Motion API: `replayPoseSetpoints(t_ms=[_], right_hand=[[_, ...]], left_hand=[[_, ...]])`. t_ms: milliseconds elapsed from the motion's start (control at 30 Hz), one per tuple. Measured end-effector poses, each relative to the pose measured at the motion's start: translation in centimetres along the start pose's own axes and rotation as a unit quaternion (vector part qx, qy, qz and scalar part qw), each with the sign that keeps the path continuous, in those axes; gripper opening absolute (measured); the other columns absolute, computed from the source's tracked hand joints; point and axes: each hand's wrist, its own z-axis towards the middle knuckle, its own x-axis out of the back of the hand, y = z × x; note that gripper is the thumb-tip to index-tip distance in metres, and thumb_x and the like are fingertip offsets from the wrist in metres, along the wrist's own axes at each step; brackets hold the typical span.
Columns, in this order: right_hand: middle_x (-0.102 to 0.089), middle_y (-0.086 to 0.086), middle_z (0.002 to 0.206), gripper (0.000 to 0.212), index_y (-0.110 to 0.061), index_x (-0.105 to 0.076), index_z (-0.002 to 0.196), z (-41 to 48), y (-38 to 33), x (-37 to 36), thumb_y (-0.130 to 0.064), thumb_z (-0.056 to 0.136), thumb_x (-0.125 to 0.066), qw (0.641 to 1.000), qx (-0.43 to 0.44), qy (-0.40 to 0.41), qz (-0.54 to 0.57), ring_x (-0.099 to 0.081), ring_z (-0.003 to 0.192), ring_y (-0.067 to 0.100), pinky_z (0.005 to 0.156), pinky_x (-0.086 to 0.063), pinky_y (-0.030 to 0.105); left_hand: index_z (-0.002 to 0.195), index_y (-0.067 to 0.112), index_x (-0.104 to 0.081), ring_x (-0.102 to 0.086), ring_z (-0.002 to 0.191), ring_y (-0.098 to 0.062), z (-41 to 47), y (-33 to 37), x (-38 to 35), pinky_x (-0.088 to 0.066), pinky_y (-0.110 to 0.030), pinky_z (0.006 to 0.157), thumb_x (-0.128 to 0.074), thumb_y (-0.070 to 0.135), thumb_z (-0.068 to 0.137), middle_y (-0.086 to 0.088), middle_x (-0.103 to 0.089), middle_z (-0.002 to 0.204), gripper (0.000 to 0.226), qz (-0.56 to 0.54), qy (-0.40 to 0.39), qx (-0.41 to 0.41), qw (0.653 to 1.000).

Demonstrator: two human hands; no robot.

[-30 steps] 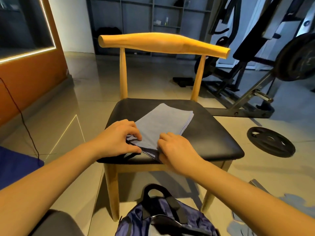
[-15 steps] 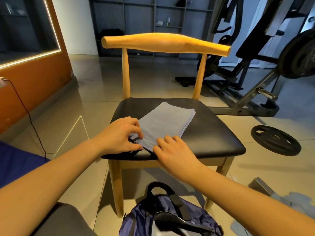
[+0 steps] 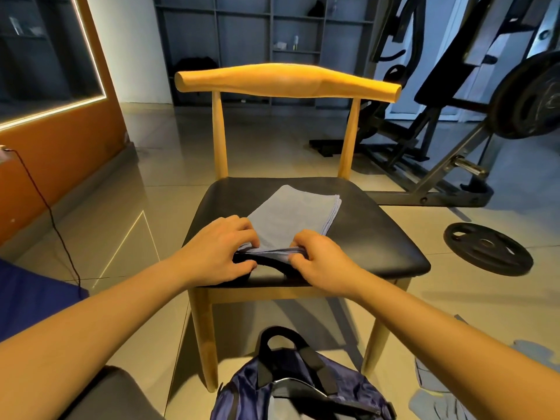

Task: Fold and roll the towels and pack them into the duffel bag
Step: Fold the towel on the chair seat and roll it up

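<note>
Left hand point(image 3: 218, 250) and right hand point(image 3: 318, 259) side by side, each pinching the near hem of the towel point(image 3: 291, 213) and lifting it just off the seat point(image 3: 378, 237). Keep both pinches level and turn the hem over tight, rolling away from the hands. Thin, soft grey-blue cloth, folded flat beyond the fingers on slick black padding, so likely to slide; shiny navy bag point(image 3: 348, 383) below the wrists.

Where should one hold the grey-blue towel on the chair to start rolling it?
Probably the near short edge of the towel, coming from the front of the seat: it lies flat, stretching away, and the left hand and right hand pinch that edge.
</note>
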Motion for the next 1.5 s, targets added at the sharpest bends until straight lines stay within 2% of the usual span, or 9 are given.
replayPoseSetpoints(t_ms=[100, 233, 367, 533, 800, 967, 1133, 1300, 1500], right_hand=[[-0.058, 0.008, 0.09, 0.019, -0.003, -0.057, 0.091, 0.0, 0.7, 0.7, -0.021, 0.096, -0.054, 1.0, -0.021, 0.007, 0.009, -0.053, 0.081, 0.028, 0.071, -0.044, 0.042], [-0.058, -0.011, 0.091, 0.021, -0.022, -0.062, 0.106, -0.7, 0.7, 1.3, -0.035, 0.09, -0.068, 0.995, 0.071, 0.035, -0.065, -0.052, 0.081, 0.01, 0.071, -0.043, 0.026], [-0.065, -0.003, 0.092, 0.009, -0.018, -0.066, 0.096, -0.8, 1.2, 1.2, -0.019, 0.091, -0.059, 0.988, 0.101, 0.041, -0.111, -0.056, 0.083, 0.02, 0.077, -0.044, 0.036], [-0.068, -0.007, 0.104, 0.041, -0.022, -0.062, 0.112, -1.4, 1.1, 0.7, -0.056, 0.089, -0.065, 0.991, 0.083, 0.025, -0.104, -0.06, 0.091, 0.015, 0.082, -0.048, 0.034], [-0.065, -0.003, 0.085, 0.009, -0.017, -0.068, 0.096, 0.2, 1.9, 1.0, -0.022, 0.1, -0.061, 0.994, -0.081, -0.02, 0.069, -0.056, 0.078, 0.015, 0.07, -0.042, 0.03], [-0.062, -0.007, 0.081, 0.01, -0.021, -0.059, 0.1, 0.3, 2.3, 0.2, -0.028, 0.096, -0.065, 0.996, -0.084, 0.028, 0.014, -0.058, 0.077, 0.017, 0.069, -0.048, 0.036], [-0.053, 0.001, 0.083, 0.012, -0.017, -0.063, 0.08, -0.2, 3.0, -0.4, -0.021, 0.085, -0.074, 0.949, 0.141, 0.14, -0.243, -0.048, 0.072, 0.026, 0.062, -0.03, 0.035], [-0.056, -0.001, 0.086, 0.025, -0.02, -0.068, 0.088, -1.5, 4.1, -0.8, -0.034, 0.098, -0.05, 0.926, 0.209, 0.102, -0.297, -0.047, 0.078, 0.022, 0.074, -0.04, 0.037], [-0.06, -0.002, 0.091, 0.009, -0.021, -0.068, 0.096, -1.8, 3.7, -0.1, -0.023, 0.095, -0.059, 0.956, 0.155, 0.07, -0.241, -0.054, 0.082, 0.023, 0.074, -0.042, 0.036]], left_hand=[[0.105, 0.029, -0.068, -0.052, 0.094, -0.006, 0.5, 0.5, -0.2, -0.047, -0.024, 0.085, -0.057, 0.038, 0.094, 0.014, -0.061, 0.106, 0.018, -0.011, 0.001, -0.002, 1.0], [0.105, 0.032, -0.069, -0.054, 0.093, -0.004, 1.0, 1.0, -0.2, -0.044, -0.018, 0.082, -0.057, 0.042, 0.1, 0.018, -0.06, 0.096, 0.017, -0.071, -0.038, 0.03, 0.996], [0.107, 0.034, -0.07, -0.055, 0.095, -0.004, 1.2, 0.7, -0.2, -0.047, -0.021, 0.084, -0.055, 0.043, 0.1, 0.019, -0.061, 0.097, 0.019, -0.108, -0.061, 0.052, 0.991], [0.1, 0.028, -0.069, -0.058, 0.092, -0.006, 1.6, 1.1, -0.5, -0.048, -0.018, 0.078, -0.054, 0.037, 0.102, 0.016, -0.062, 0.094, 0.017, -0.174, -0.066, 0.099, 0.978], [0.1, 0.034, -0.063, -0.061, 0.091, -0.01, 1.9, 0.5, -0.9, -0.044, -0.017, 0.075, -0.055, 0.03, 0.103, 0.012, -0.064, 0.094, 0.009, -0.257, -0.046, 0.142, 0.955], [0.1, 0.032, -0.059, -0.06, 0.087, -0.009, 1.9, 0.6, -1.5, -0.043, -0.015, 0.073, -0.06, 0.029, 0.101, 0.012, -0.063, 0.092, 0.003, -0.218, 0.009, 0.144, 0.965], [0.089, 0.023, -0.065, -0.05, 0.079, -0.01, 2.0, 0.2, -1.6, -0.044, -0.021, 0.071, -0.072, 0.033, 0.091, 0.012, -0.052, 0.086, 0.013, -0.048, 0.121, 0.036, 0.991], [0.102, 0.022, -0.077, -0.052, 0.083, -0.006, 1.0, -0.9, -1.2, -0.049, -0.022, 0.075, -0.041, 0.051, 0.101, 0.018, -0.055, 0.09, 0.046, -0.034, 0.058, -0.022, 0.998], [0.119, 0.029, -0.073, -0.052, 0.101, -0.006, -0.1, -1.5, -0.7, -0.049, -0.028, 0.088, -0.049, 0.051, 0.099, 0.014, -0.06, 0.111, 0.039, -0.01, 0.019, -0.025, 0.999]])
